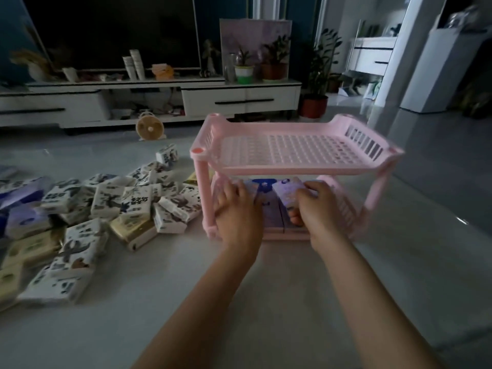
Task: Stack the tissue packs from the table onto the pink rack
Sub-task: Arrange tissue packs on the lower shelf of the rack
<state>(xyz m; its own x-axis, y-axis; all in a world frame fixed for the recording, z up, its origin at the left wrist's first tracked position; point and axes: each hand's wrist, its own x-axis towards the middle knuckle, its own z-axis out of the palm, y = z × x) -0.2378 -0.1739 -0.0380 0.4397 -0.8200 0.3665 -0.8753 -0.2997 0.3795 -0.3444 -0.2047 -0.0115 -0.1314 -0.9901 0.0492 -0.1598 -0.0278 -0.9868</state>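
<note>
Purple packs (277, 209) lie on the lower shelf of the pink rack (292, 147), with both hands on them. The left hand (237, 209) presses flat on top. The right hand (319, 206) pinches one pack, thumb on its front face. This looks like seating them square. The next move calls for a reach left to the pile of tissue packs (127, 203) on the table (186, 288). The low upper shelf and the front post crowd the way in.

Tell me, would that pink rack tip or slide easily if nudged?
Probably light: the pink rack is thin perforated plastic, its top shelf bare. It likely slides on the smooth glossy table. The tissue packs on its lower shelf may steady it.
</note>
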